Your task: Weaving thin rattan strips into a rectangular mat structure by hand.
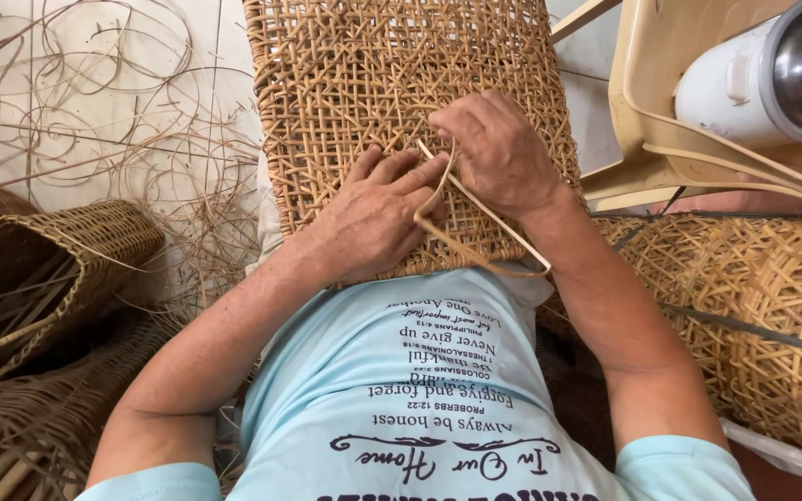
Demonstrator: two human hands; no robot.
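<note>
While our left hand lies flat, open, on the woven cane panel | right hand pinches cane strip | white jar top right.

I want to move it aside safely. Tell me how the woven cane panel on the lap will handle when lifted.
The woven cane panel is open lattice, so probably light for its size. It lies flat under both hands, so likely fairly stiff, with some flex. The loose cane strip looped from it may trail and snag.

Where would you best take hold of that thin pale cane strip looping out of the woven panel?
Probably on the free loop of the thin pale cane strip, pinched across its flat faces from the near, open side. There it stands clear of the woven tan cane panel; further up, the right hand and left hand cover it.
</note>
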